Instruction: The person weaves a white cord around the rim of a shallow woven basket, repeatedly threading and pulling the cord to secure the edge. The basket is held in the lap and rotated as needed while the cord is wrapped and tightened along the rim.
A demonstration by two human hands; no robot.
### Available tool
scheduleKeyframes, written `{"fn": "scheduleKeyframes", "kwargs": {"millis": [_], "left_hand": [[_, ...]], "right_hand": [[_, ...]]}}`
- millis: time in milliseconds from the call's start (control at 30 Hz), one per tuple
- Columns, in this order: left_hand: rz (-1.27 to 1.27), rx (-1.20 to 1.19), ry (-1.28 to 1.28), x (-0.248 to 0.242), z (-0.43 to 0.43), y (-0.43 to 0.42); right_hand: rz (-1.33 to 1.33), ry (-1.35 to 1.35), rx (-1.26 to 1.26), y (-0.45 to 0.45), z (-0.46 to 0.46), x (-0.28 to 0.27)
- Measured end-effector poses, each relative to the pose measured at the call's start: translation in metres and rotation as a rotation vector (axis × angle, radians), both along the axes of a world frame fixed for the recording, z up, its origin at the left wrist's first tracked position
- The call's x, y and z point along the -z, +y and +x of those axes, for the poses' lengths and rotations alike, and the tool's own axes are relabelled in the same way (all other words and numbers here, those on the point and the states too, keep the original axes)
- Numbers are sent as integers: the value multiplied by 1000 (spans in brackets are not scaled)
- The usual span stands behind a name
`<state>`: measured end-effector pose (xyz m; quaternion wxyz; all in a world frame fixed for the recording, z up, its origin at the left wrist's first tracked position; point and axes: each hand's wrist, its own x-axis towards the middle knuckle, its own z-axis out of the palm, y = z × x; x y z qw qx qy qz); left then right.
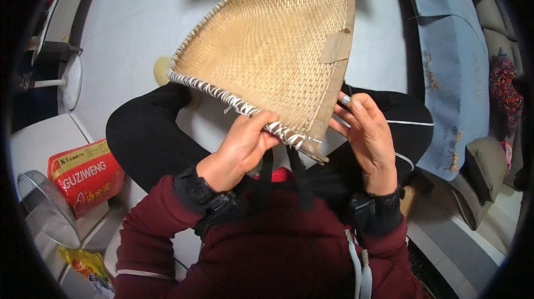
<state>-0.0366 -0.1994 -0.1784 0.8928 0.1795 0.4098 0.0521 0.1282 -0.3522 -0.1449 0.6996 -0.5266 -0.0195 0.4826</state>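
Observation:
A woven bamboo winnowing basket (258, 44) is held tilted above my lap. White cord or strips wrap its curved dark rim, and a flat wooden strip (338, 86) runs along its straight side. My left hand (242, 144) grips the wrapped rim near the lower corner, thumb on top. Beside the wooden strip is my right hand (369, 136), its fingertips at or just behind the edge. A silver band (346, 99) shows on one of its fingers. Whether those fingers pinch something thin, I cannot tell. A tan patch (336, 46) covers part of the weave near the straight side.
On the left, a red package (89, 178) with writing lies by a wire-mesh strainer (50, 211); a yellow plastic bag (85, 263) is below. A round white-topped stand (71, 82) is farther up. At right runs a sofa with a blue cover (452, 61) and cushions (486, 174).

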Motion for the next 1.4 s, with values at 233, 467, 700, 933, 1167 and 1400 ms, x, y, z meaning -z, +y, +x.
{"fn": "scheduleKeyframes", "kwargs": {"millis": [233,467,700,933,1167,1400], "left_hand": [[81,-20,70,52,-1,-6],[5,40,68,64,-3,-12],[-132,83,-39,57,7,-29],[-74,177,109,54,6,-37],[-155,228,67,60,0,-33],[-212,213,-102,57,0,-31]], "right_hand": [[-200,49,-59,11,-1,51],[-379,16,-81,12,-7,68],[-398,78,-112,9,-3,74],[-400,24,-104,12,-11,69],[-391,15,-110,14,-8,64],[-395,45,-52,14,-7,64]]}}
